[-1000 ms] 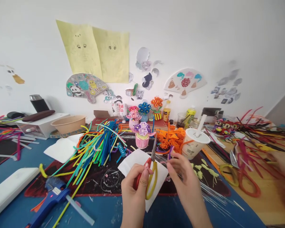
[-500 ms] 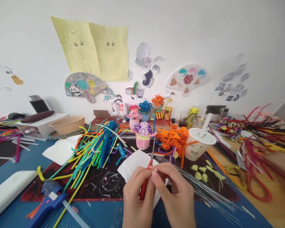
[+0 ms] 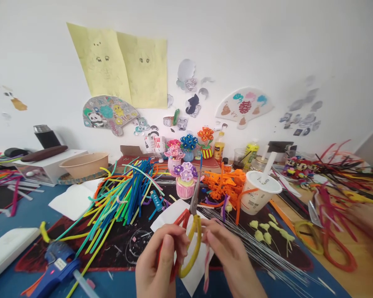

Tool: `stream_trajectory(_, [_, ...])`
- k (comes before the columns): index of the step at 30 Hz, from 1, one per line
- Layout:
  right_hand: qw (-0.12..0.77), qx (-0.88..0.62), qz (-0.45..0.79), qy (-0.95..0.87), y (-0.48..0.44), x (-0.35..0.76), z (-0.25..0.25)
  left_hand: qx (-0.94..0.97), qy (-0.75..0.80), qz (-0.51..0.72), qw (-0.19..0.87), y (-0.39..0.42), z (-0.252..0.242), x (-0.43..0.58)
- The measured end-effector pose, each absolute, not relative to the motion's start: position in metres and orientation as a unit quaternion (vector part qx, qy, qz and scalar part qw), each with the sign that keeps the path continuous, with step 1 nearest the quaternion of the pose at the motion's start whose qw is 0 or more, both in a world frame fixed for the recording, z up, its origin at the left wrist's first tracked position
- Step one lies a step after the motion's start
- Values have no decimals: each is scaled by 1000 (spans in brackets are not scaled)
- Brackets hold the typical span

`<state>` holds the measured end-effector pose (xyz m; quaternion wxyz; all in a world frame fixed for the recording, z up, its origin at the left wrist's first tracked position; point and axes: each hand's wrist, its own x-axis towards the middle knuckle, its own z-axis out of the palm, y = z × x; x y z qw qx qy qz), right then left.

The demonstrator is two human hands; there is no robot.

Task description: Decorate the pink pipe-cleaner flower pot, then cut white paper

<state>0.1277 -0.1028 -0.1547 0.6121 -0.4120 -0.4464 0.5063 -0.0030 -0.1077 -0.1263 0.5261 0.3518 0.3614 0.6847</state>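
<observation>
1. Left hand point(image 3: 157, 265): closed round scissors point(image 3: 191, 231), red-and-yellow handles, near centre, blades pointing far.
2. Right hand point(image 3: 228, 256): pinching pink strip point(image 3: 206, 267); pressed against the left hand half a second ago, now apart.
3. White paper point(image 3: 170, 213): beneath, on surface point(image 3: 25, 215).

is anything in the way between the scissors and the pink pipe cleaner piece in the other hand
Nothing visible. The left hand holds the scissors right beside the right hand, which dangles the pink pipe cleaner piece. Only white paper lies beneath them.
</observation>
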Motion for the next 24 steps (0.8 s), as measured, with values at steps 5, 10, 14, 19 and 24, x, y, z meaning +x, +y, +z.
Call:
stream_trajectory(5, [647,-377,539,-386,-103,101,-155,328,326,681,568,-108,-127,-7])
stream_trajectory(10, [682,-423,475,-361,-108,93,-147,443,389,659,468,-103,-137,-17])
stream_trajectory(14, [688,-430,453,-370,-110,96,-139,460,460,616,444,-99,-143,-25])
stream_trajectory(19, [696,-454,409,-376,-111,101,-138,598,551,553,181,-97,-154,-35])
stream_trajectory(24, [683,-453,393,-416,-115,98,-139,664,491,553,112,-104,-162,-13])
